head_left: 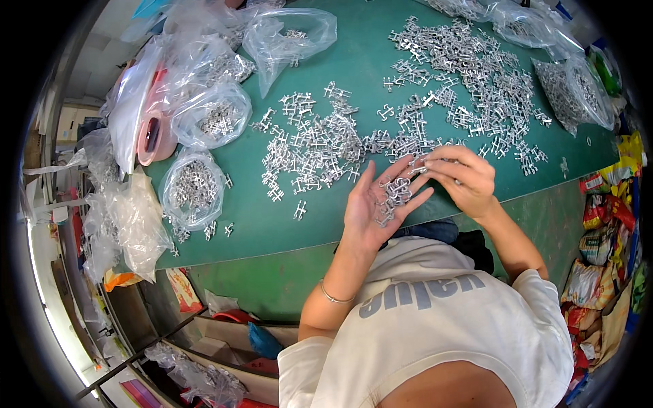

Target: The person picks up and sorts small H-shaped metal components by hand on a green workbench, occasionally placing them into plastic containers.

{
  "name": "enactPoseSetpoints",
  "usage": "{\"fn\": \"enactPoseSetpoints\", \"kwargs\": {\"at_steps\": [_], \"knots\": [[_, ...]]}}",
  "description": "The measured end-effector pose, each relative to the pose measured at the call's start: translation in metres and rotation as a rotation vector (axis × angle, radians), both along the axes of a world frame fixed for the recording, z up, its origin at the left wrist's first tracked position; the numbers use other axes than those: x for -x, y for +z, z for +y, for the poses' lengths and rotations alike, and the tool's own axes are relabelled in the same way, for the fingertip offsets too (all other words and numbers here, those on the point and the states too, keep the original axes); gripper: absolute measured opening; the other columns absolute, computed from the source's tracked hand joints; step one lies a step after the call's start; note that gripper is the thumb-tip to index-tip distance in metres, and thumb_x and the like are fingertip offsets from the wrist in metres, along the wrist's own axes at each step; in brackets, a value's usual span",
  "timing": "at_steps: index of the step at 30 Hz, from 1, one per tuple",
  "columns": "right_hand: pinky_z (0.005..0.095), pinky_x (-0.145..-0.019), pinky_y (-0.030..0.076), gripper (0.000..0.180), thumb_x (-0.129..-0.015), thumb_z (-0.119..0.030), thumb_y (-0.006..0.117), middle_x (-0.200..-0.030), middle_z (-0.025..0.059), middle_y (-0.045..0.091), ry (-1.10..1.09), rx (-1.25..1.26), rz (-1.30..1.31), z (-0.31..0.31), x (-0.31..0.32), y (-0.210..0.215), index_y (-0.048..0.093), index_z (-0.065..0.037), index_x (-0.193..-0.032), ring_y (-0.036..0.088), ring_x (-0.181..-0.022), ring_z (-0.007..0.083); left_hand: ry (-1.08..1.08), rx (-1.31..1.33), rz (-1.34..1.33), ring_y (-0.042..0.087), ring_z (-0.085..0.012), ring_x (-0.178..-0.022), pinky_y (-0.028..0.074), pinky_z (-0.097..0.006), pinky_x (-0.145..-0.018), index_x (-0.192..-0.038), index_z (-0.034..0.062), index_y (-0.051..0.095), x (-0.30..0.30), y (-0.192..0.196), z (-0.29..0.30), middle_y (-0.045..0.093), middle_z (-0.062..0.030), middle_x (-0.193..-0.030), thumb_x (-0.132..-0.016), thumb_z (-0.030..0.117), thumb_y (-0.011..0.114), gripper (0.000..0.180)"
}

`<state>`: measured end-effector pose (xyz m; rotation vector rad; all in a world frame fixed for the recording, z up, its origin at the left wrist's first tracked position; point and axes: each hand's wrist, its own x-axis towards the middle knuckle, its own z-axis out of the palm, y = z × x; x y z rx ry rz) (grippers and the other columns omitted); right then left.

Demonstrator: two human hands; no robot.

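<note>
My left hand (371, 204) lies palm up over the near edge of the green table (320, 231), cupping a small heap of shiny metal clips (393, 197). My right hand (462, 175) sits just to its right, fingertips pinched on a metal clip at the edge of the left palm. A wide spread of loose metal clips (320, 146) covers the table beyond both hands, with a denser pile (469, 75) further right.
Clear plastic bags of clips (194, 187) lie along the table's left side, more bags (575, 88) at the far right. A pink container (153, 136) sits among the left bags. Colourful packets (605, 224) crowd the right edge; shelves stand below left.
</note>
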<state>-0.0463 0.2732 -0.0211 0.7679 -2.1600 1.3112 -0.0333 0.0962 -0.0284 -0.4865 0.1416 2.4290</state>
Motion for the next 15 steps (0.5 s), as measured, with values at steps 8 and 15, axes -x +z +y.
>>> {"fn": "enactPoseSetpoints", "kwargs": {"at_steps": [8, 15], "knots": [[0.0297, -0.054, 0.046, 0.024, -0.071, -0.006, 0.067, -0.073, 0.0098, 0.056, -0.224, -0.205, -0.295, 0.009, 0.019, -0.001, 0.062, 0.0, -0.093, 0.056, -0.061, 0.02, -0.009, 0.049, -0.015, 0.051, -0.0171, -0.075, 0.045, -0.023, -0.052, -0.106, -0.0024, 0.051, -0.004, -0.016, -0.019, 0.052, -0.0134, -0.097, -0.09, 0.018, 0.046, 0.026], [0.0359, -0.055, 0.041, 0.022, -0.074, -0.018, 0.065, -0.071, 0.008, 0.054, -0.232, -0.62, -0.168, -0.029, 0.094, -0.015, 0.063, -0.006, -0.093, 0.053, -0.06, 0.0274, -0.032, 0.043, -0.093, 0.049, -0.015, -0.073, 0.043, -0.019, -0.045, -0.111, -0.0023, 0.047, 0.0, -0.011, -0.011, 0.052, -0.0142, -0.095, -0.089, 0.018, 0.047, 0.03]]}}
